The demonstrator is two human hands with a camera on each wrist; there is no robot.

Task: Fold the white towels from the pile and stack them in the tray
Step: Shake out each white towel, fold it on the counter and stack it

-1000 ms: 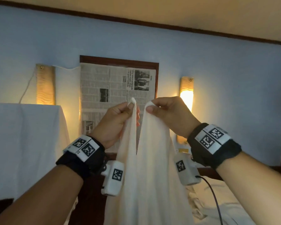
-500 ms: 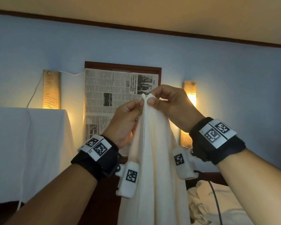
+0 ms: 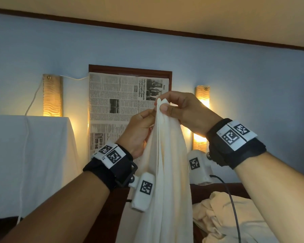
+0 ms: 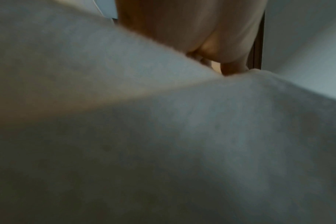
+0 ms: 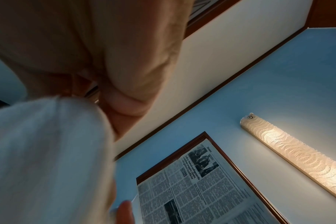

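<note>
A white towel [image 3: 167, 172] hangs straight down in front of me, folded lengthwise with its top corners brought together. My right hand [image 3: 167, 106] pinches those corners at the top between thumb and fingers. My left hand [image 3: 144, 125] grips the towel's left edge just below, touching the right hand. In the left wrist view the towel [image 4: 163, 136] fills nearly the whole picture. The right wrist view has the towel [image 5: 48, 151] bunched under my right hand [image 5: 125, 106]. A pile of crumpled towels [image 3: 223, 216] lies at the lower right. No tray is in view.
A framed newspaper [image 3: 123, 109] hangs on the blue wall between two lit wall lamps [image 3: 52, 95]. A white sheet covers something tall on the left [image 3: 30, 155]. A dark wooden headboard [image 3: 218, 188] runs behind the pile. A black cable [image 3: 233, 206] hangs from my right wrist.
My hands came together, joining the towel's two top corners. The right hand now pinches both corners, and the left hand has slid just below it.
</note>
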